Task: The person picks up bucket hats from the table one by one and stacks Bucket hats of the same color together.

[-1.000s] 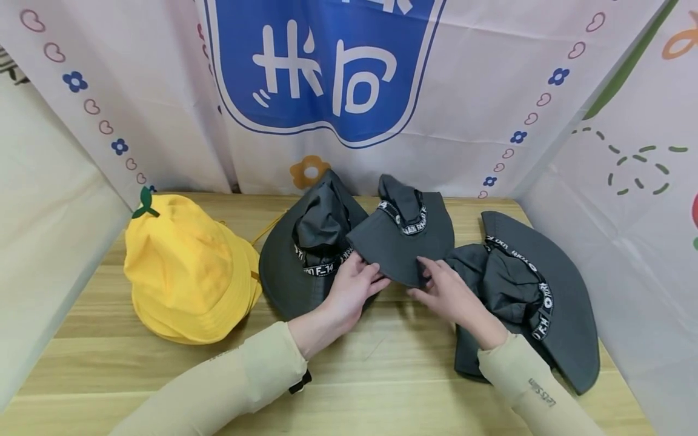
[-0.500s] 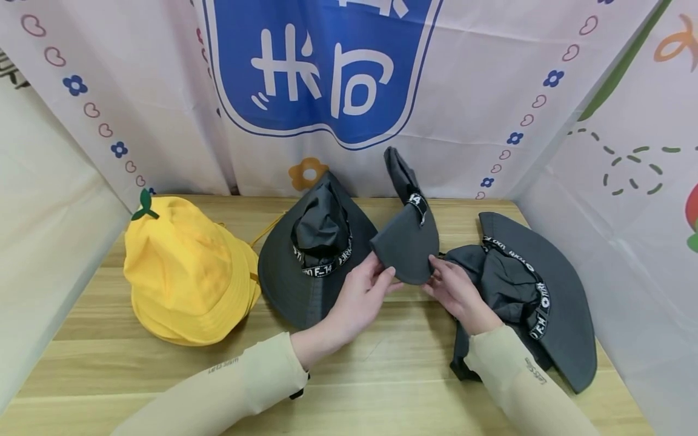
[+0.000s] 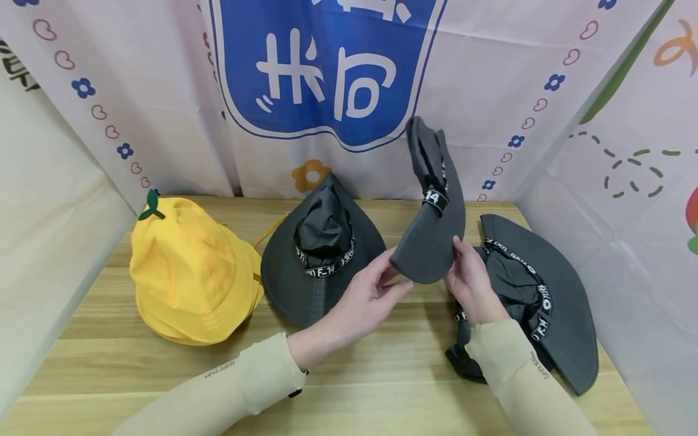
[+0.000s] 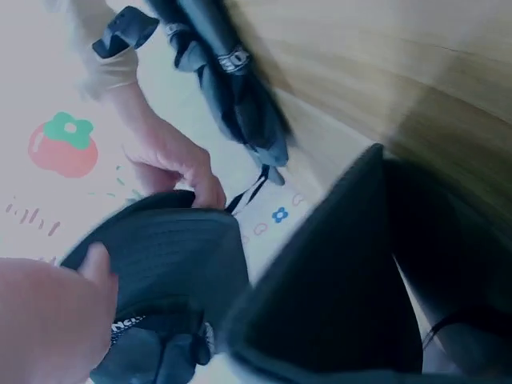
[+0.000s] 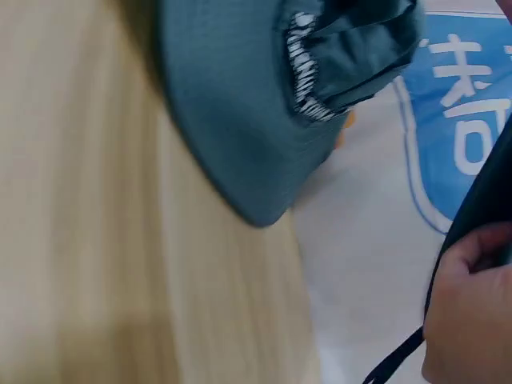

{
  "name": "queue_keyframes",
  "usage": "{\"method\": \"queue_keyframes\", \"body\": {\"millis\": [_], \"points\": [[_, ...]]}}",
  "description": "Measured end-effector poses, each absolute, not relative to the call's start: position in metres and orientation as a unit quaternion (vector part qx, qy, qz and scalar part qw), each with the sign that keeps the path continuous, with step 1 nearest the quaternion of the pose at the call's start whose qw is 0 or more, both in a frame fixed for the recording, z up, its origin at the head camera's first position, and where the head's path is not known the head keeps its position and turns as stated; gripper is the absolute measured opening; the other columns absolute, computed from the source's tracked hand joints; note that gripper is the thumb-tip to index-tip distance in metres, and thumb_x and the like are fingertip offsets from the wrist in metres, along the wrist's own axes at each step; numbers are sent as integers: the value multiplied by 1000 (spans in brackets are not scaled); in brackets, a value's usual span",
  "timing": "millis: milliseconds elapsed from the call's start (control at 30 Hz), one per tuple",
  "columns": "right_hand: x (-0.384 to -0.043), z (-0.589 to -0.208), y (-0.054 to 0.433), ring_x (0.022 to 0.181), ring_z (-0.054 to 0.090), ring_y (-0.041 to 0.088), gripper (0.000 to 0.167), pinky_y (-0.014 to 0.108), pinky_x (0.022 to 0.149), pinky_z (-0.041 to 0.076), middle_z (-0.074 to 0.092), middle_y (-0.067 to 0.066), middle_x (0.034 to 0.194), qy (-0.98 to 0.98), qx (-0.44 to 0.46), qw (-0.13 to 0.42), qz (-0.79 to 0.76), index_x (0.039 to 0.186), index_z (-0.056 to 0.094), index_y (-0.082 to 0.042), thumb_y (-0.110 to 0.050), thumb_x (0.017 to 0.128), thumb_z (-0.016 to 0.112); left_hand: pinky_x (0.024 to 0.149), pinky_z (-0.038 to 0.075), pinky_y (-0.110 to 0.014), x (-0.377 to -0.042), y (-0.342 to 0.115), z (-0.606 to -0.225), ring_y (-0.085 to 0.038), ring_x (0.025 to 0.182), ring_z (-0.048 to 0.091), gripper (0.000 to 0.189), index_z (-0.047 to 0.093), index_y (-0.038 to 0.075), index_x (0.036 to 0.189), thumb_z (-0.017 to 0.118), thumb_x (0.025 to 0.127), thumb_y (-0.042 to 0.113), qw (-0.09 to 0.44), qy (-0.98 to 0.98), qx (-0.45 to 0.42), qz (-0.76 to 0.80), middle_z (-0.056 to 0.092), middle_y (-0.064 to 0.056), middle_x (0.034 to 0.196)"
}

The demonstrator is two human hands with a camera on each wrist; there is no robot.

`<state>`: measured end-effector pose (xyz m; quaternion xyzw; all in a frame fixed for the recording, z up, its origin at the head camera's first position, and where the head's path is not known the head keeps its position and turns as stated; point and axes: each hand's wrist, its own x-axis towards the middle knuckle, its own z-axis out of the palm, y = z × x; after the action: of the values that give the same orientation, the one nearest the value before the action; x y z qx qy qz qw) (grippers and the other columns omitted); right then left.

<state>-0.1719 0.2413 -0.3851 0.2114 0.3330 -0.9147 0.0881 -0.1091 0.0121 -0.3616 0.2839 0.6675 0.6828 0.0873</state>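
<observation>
A dark grey wide-brimmed hat, with a black-and-white lettered band, is held up and tilted before the back curtain. My right hand grips its brim on the right; the right wrist view shows that hand at the brim's edge, with a dark cord hanging beside it. My left hand holds the lower left brim edge, some fingers passing behind it and the thumb at the bottom. In the left wrist view the left hand is partly cut off, its grip mostly hidden.
A second dark hat stands left of the held one. Another dark hat lies at the right, a strap near its front. Yellow hats, seemingly stacked, sit at the left. A printed curtain closes the back of the wooden table.
Both hands have raised the held hat and carried it rightward, away from the standing dark hat. Its crown has turned sideways and now points up.
</observation>
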Motion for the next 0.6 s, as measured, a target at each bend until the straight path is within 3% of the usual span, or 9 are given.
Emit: {"method": "queue_keyframes", "body": {"millis": [133,267,400,500,600], "points": [[-170,-376,233,86,65,3,39,17,77,53,66,-9,99,434,173,80,-881,145,35,-21,-29,107,39,110,48,-39,-111,12,-355,-23,153,28,60,25,30,159,40,106,6,182,593,292,728,18,9,168],[-166,-369,224,82,64,2,28,16,74,52,66,-10,95,472,126,83,-869,134,41,-19,-30,108,37,110,47,-43,-114,12,-351,-25,154,24,53,20,39,158,39,109,28,274,566,226,745,14,10,168],[-164,-364,214,82,64,0,21,15,76,52,66,-14,95,486,71,58,-869,128,42,-24,-28,109,34,97,53,-32,-116,9,-355,-20,128,53,49,29,20,154,27,110,41,365,513,162,760,41,0,148],[-164,-361,210,81,65,0,19,15,75,51,67,-12,92,484,37,46,-873,124,43,-23,-28,109,33,88,51,-26,-118,7,-358,-14,104,56,42,37,11,141,23,110,36,407,447,125,787,49,-1,123],[-165,-360,210,80,67,2,18,16,73,52,69,-9,92,453,41,54,-889,122,45,-22,-28,108,35,90,52,-25,-119,3,-354,-13,105,58,40,32,11,146,35,108,26,398,406,89,818,50,-3,128]]}}
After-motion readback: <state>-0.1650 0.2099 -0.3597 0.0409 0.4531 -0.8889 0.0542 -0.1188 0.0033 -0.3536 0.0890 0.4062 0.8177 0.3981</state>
